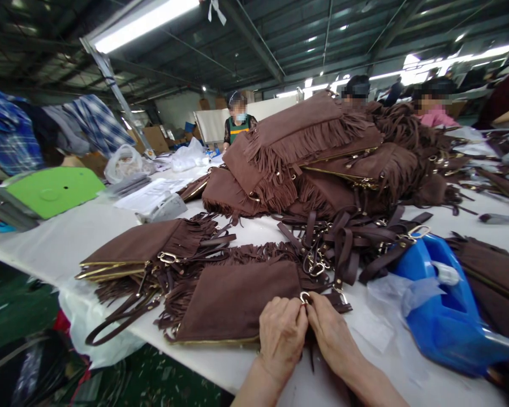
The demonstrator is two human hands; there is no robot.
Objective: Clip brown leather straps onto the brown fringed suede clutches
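A dark brown fringed pouch [241, 297] lies flat at the table's front edge, with a gold zipper along its near side. My left hand [282, 328] is closed at the pouch's right corner, fingers curled tightly. Against it, my right hand [333, 333] pinches a shiny metal clasp [304, 296] that shows between the fingertips of both hands. The fingers hide how the clasp meets the pouch. Just beyond them is a heap of brown wrist straps [348, 243] with metal clasps.
Stacked fringed pouches [131, 246] with a looped strap lie left; a large pouch pile [297, 135] rises behind. A blue tape dispenser [441, 305] stands right, beside clear plastic [377, 322]. A green board [53, 191] is far left. A masked person [238, 127] is across the table.
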